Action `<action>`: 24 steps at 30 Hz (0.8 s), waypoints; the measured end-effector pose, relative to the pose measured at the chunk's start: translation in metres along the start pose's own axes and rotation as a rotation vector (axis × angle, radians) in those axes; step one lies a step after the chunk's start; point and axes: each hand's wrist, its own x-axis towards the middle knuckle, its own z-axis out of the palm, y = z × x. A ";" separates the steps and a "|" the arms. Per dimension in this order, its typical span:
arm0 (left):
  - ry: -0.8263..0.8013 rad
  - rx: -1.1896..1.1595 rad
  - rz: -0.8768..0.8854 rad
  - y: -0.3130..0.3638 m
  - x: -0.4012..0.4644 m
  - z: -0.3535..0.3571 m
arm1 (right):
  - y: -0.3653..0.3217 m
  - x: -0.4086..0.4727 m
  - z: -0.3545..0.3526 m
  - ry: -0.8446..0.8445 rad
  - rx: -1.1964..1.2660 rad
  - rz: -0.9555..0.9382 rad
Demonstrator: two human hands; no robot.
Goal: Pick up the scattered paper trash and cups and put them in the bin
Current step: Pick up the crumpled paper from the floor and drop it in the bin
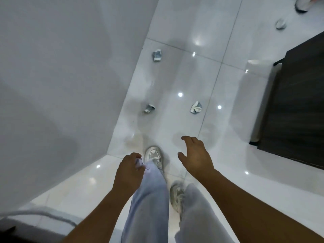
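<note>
The left hand [129, 170] is curled around a small crumpled scrap of paper [139, 163], which sticks out at its fingertips. The right hand [195, 156] hangs loose with fingers spread, touching nothing. Four crumpled paper wads lie well apart on the white tiled floor [228, 41]: one at 12 o'clock [157, 55], one at 11 o'clock near the wall [149, 108], one just ahead [196, 107], one far off at 2 o'clock [280, 24]. Their long axes are too blurred to tell.
</note>
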 end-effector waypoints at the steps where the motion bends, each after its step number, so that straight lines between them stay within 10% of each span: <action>1: -0.007 0.021 0.010 0.006 0.009 -0.005 | -0.002 0.008 -0.004 0.001 0.015 0.016; 24: -0.095 0.153 0.150 0.187 0.180 0.048 | 0.087 0.180 -0.079 0.003 0.119 0.209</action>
